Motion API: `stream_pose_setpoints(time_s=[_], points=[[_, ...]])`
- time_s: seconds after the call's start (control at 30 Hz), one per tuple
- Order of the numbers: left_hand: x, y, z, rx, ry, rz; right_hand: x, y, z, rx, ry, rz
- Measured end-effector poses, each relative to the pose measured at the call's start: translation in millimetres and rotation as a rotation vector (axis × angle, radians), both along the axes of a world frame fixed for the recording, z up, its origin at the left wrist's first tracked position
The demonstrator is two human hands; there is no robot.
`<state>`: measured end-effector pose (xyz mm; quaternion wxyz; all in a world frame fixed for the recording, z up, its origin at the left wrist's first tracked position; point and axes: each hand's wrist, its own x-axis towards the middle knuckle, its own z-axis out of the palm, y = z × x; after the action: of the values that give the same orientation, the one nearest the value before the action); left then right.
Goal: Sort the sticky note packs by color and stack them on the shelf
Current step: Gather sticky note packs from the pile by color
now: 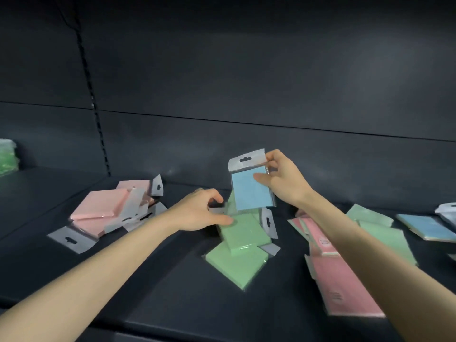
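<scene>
Nearest the front edge of the dark shelf [74, 280], on the right, a big pink pack [345, 287] lies flat under the person's right forearm, with more pink and green packs [385, 238] jumbled beside it; that heap looks unsorted.

A little further in, at the middle, a green pile [237, 248] sits in a loose, skewed stack. The left hand [199, 213] rests on its top, thumb and fingers closed on the clear hang tab of a green pack, apparently steadying or squaring the pile so it does not slide apart.

To the left, at about the same depth, a pink pile [103, 206] lies gathered, tabs splayed outward. It looks like the pink group, though untidy.

Just behind the green pile, the right hand [281, 178] holds a blue pack [249, 191] upright and clear of the shelf, thumb on its face and fingers round the right edge near the tab. It is lifted, I judge, to get it off the greens, where it does not belong. Its likely home is the blue packs [424, 225] far right, well apart from it.

At the far left edge, something green and wrapped [7, 156] sits blurred; I cannot tell what it is.
</scene>
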<state>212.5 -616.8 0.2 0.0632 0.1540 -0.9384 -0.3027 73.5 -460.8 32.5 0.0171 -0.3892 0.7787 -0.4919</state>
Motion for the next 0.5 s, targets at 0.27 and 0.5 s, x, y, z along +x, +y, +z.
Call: stream_pose_setpoints(time_s=[0.27,0.5], points=[[19,-96,23,-0.244,0.075,-0.052,26,-94,-4,0.123,0.058,-0.039],[21,-153,19,-0.376,0.024,-0.129,35,-148,-27,0.275,0.022,-0.118]])
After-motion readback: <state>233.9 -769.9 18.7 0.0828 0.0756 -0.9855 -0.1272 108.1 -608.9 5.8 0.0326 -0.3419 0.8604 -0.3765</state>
